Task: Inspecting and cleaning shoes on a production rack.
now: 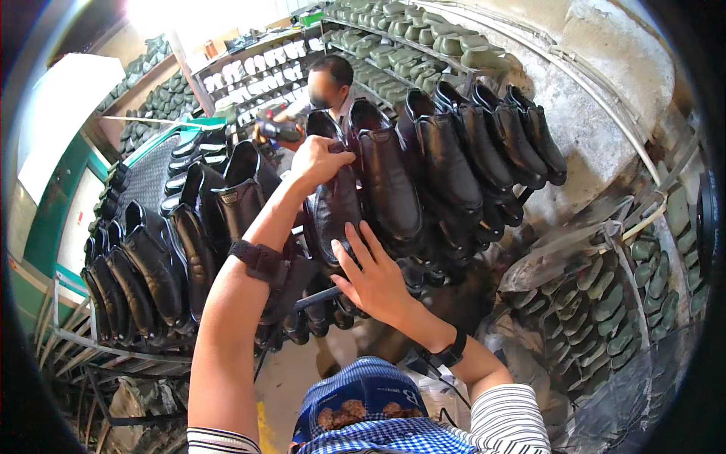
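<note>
My left hand [319, 160] is closed round the collar of a black leather shoe [333, 206], thumb pointing right. The shoe points toe-down toward me on a rack. Against its toe rest the fingertips of my right hand [376, 277], which is open with its fingers spread. Right beside it stands another black shoe [387, 181], close to my left thumb. More black shoes [446, 163] line the row to the right. To the left of my left forearm sit further black shoes [151, 261], also tilted toe-down.
A metal rack bar [318, 297] runs below the shoes, with more shoes beneath. Beyond the row, a person [330, 82] holds a dark shoe [280, 130]. Shelves of green shoe lasts [412, 34] stand behind; more lasts [605, 303] are stacked at right.
</note>
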The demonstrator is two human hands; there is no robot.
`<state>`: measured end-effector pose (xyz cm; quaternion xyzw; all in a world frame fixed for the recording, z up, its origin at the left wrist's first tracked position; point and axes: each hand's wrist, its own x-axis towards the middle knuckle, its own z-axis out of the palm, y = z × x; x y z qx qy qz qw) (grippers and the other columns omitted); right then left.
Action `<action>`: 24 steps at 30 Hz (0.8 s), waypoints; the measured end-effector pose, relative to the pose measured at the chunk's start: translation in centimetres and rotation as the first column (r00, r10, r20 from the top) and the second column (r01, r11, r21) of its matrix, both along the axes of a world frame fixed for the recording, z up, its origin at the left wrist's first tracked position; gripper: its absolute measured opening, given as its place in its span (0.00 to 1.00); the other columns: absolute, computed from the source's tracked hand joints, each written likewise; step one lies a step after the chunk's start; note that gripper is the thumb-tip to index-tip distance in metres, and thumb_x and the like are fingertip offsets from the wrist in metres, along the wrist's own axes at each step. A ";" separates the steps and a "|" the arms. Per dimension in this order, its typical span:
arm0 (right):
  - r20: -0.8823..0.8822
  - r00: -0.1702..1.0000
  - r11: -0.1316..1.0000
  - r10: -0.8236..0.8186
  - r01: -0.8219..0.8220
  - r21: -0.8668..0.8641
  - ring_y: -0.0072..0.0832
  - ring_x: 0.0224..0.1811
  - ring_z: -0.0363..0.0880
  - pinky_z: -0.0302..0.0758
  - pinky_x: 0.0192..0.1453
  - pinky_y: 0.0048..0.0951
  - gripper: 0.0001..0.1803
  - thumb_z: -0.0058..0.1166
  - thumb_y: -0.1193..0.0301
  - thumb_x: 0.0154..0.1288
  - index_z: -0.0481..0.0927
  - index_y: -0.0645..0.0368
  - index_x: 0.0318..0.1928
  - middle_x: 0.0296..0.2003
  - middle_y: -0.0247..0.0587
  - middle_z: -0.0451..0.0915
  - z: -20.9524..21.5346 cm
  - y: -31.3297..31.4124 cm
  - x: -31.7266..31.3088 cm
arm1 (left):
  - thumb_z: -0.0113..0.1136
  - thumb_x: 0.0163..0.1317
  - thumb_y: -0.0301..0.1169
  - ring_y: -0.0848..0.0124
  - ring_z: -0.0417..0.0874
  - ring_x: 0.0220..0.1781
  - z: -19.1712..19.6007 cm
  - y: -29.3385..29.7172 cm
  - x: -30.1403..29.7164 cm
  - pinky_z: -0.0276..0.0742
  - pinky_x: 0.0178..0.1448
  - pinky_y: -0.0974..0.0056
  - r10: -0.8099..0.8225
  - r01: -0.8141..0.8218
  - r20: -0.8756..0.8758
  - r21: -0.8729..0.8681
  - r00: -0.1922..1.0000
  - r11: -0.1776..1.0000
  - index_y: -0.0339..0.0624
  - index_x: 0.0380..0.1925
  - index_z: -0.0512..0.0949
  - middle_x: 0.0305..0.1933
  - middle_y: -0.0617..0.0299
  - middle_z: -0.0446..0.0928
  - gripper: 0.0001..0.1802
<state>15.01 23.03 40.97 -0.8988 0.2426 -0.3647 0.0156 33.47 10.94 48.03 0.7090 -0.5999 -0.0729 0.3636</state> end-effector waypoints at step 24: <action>0.026 1.000 1.000 0.010 -0.010 0.003 0.57 0.63 0.58 0.62 0.65 0.42 0.31 0.62 0.62 0.51 0.69 0.64 0.54 0.60 0.60 0.61 -0.7 -0.3 -0.1 | 0.56 0.59 0.44 0.73 0.78 0.34 1.5 0.4 1.1 0.73 0.40 0.67 -0.209 0.264 -0.199 0.315 0.958 0.912 0.30 0.39 0.78 0.31 0.57 0.80 0.23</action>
